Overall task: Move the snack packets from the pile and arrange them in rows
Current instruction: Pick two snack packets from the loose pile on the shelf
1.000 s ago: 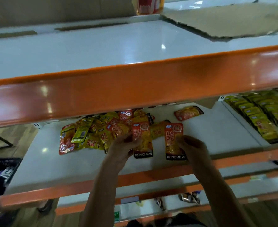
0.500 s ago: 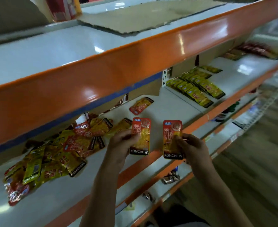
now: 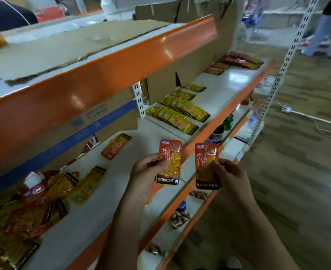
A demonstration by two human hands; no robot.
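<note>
Packets upright above shelf edge: left grip (image 3: 145,172) pinches left packet (image 3: 169,162), right grip (image 3: 229,176) pinches right packet (image 3: 205,164).

Both forearms are bare to the frame's lower edge; the left hand (image 3: 145,172) and right hand (image 3: 230,178) wear nothing: no rings, watch or gloves.

Single head view, close above hands, looking forward and down, tilted. Orange-edged shelf (image 3: 106,193) runs near left to far right; floor (image 3: 297,172) on right. No second view.
</note>
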